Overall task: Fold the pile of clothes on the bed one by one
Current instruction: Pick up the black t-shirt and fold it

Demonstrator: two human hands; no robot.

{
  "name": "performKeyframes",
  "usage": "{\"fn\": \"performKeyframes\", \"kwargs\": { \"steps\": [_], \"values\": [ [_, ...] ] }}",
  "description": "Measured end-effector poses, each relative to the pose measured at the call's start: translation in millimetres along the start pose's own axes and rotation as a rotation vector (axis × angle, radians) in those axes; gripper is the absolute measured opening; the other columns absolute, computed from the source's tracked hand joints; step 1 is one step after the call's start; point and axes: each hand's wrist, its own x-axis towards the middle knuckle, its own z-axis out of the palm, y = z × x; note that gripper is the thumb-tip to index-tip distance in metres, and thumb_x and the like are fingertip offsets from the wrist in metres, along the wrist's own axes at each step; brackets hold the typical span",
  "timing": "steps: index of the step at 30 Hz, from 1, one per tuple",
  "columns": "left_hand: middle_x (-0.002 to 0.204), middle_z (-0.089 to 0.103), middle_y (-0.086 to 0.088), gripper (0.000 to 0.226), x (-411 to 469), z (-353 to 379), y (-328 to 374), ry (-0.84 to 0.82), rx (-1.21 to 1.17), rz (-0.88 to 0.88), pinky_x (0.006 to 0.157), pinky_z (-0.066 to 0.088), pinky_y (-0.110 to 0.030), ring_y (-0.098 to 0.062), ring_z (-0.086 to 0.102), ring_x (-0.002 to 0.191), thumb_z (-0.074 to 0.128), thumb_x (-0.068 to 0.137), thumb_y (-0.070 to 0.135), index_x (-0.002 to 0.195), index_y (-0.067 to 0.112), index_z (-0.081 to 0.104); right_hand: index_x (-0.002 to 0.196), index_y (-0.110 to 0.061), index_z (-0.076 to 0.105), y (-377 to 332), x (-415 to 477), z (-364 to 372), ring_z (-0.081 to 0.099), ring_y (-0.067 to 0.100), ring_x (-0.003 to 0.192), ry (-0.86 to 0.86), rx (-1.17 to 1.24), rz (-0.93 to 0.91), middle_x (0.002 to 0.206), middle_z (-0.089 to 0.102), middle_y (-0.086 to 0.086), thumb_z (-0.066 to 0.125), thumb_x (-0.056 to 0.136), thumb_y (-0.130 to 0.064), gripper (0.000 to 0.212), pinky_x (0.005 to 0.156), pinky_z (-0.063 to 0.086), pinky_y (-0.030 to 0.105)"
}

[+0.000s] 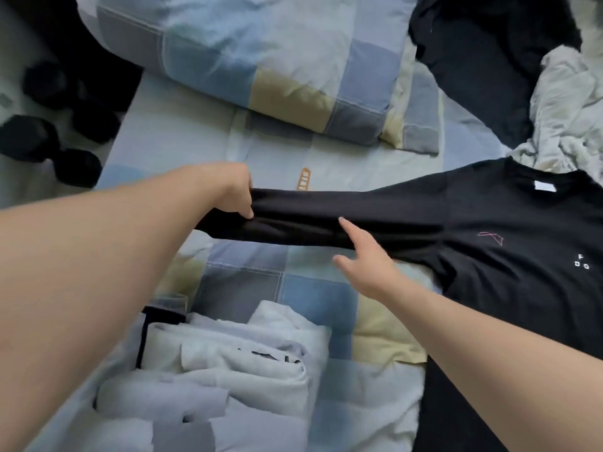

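Note:
A black long-sleeved shirt (pixel 509 243) lies spread on the bed at the right, with a white neck label and small pink and white prints on its chest. Its sleeve (pixel 310 220) stretches out to the left above the bedsheet. My left hand (pixel 233 190) grips the cuff end of that sleeve. My right hand (pixel 365 256) rests flat on the sleeve's lower edge near the armpit, fingers apart, holding nothing. Unfolded clothes lie at the upper right: a dark garment (pixel 483 60) and a crumpled pale one (pixel 567 115).
A checked blue, grey and yellow pillow (pixel 254 60) lies at the top. Folded pale garments (pixel 228 370) are stacked at the bottom centre on the checked bedsheet (pixel 293 288). Dark dumbbells (pixel 49 132) sit on the floor left of the bed.

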Motion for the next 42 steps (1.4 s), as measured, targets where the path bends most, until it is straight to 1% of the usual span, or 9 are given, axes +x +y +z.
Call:
{"fn": "performKeyframes", "kwargs": {
  "steps": [9,13,17,20,24,28,36,39,42],
  "values": [
    [0.098,0.06,-0.001,0.024,24.3,37.9,-85.8,0.374,-0.376,0.027,0.074,0.034,-0.032,-0.025,0.053,0.092,0.067,0.093,0.043,0.092,0.021,0.058,0.158,-0.04,0.017,-53.6,52.1,38.8,0.027,0.02,0.147,-0.042,-0.237,-0.108,0.16,0.029,-0.006,0.056,0.095,-0.029,0.075,0.117,0.029,0.048],
    [0.091,0.058,0.003,0.042,26.7,55.4,-97.3,0.218,-0.457,-0.006,0.074,0.042,-0.035,-0.02,0.055,0.086,0.08,0.078,0.053,0.093,0.023,0.056,0.157,-0.045,0.013,-65.2,60.7,54.9,0.02,0.017,0.151,-0.111,-0.297,-0.121,0.166,0.018,-0.01,0.057,0.093,-0.031,0.079,0.12,0.023,0.048],
    [0.111,0.064,-0.004,0.029,30.0,79.0,-108.5,0.2,-0.349,-0.148,0.083,0.044,-0.034,-0.026,0.056,0.1,0.075,0.087,0.041,0.097,0.023,0.056,0.159,-0.036,0.017,-69.0,57.5,71.1,0.015,0.011,0.153,-0.265,-0.123,-0.225,0.167,0.017,-0.008,0.062,0.093,-0.024,0.081,0.125,0.015,0.032],
    [0.13,0.057,-0.003,0.027,25.5,92.7,-103.4,0.458,-0.136,-0.205,0.098,0.039,-0.041,-0.031,0.048,0.121,0.063,0.095,0.035,0.12,0.027,0.054,0.156,-0.022,0.032,-55.3,63.4,71.1,0.016,0.025,0.152,0.135,-0.138,-0.285,0.165,0.022,0.008,0.063,0.093,-0.021,0.07,0.122,0.01,0.029],
    [0.151,0.041,0.001,0.043,24.7,101.7,-68.6,0.572,0.021,0.264,0.11,0.03,-0.039,-0.026,0.034,0.14,0.056,0.097,0.041,0.137,0.029,0.049,0.16,-0.02,0.018,-23.6,79.6,54.0,0.013,0.037,0.149,0.477,-0.227,0.203,0.167,0.006,0.015,0.048,0.101,-0.038,0.069,0.119,0.016,0.047],
    [0.17,-0.001,0.003,0.058,38.5,130.0,-56.7,0.199,0.188,0.353,0.124,0.01,-0.045,-0.021,0.0,0.155,0.034,0.103,0.056,0.157,0.039,0.02,0.161,-0.02,0.005,-22.1,92.9,71.5,0.01,0.038,0.15,0.284,-0.111,0.444,0.166,-0.001,0.018,0.037,0.101,-0.054,0.075,0.12,0.013,0.048],
    [0.167,-0.013,0.013,0.06,27.3,138.2,-80.2,0.167,-0.037,-0.011,0.122,-0.006,-0.054,-0.018,-0.013,0.154,0.016,0.1,0.068,0.156,0.05,0.007,0.16,-0.031,0.012,-60.1,73.9,110.4,-0.005,0.014,0.155,-0.222,-0.052,-0.247,0.169,-0.002,-0.004,0.049,0.103,-0.036,0.068,0.126,0.0,0.046],
    [0.167,-0.018,0.007,0.066,20.0,134.5,-71.2,0.139,0.02,-0.12,0.122,-0.002,-0.058,-0.025,-0.015,0.154,0.034,0.104,0.055,0.158,0.045,-0.001,0.159,-0.027,0.024,-35.8,62.7,93.8,0.007,0.024,0.155,0.109,-0.129,-0.289,0.169,0.01,0.001,0.054,0.101,-0.032,0.065,0.125,0.012,0.044],
    [0.167,-0.019,0.001,0.078,11.4,123.6,-49.5,0.128,0.015,-0.176,0.122,0.0,-0.056,-0.031,-0.013,0.154,0.05,0.101,0.042,0.159,0.04,-0.002,0.16,-0.025,0.021,5.7,53.4,65.2,0.012,0.032,0.151,0.428,-0.349,0.061,0.168,0.007,0.008,0.052,0.099,-0.039,0.07,0.115,0.021,0.052]
  ]
}}
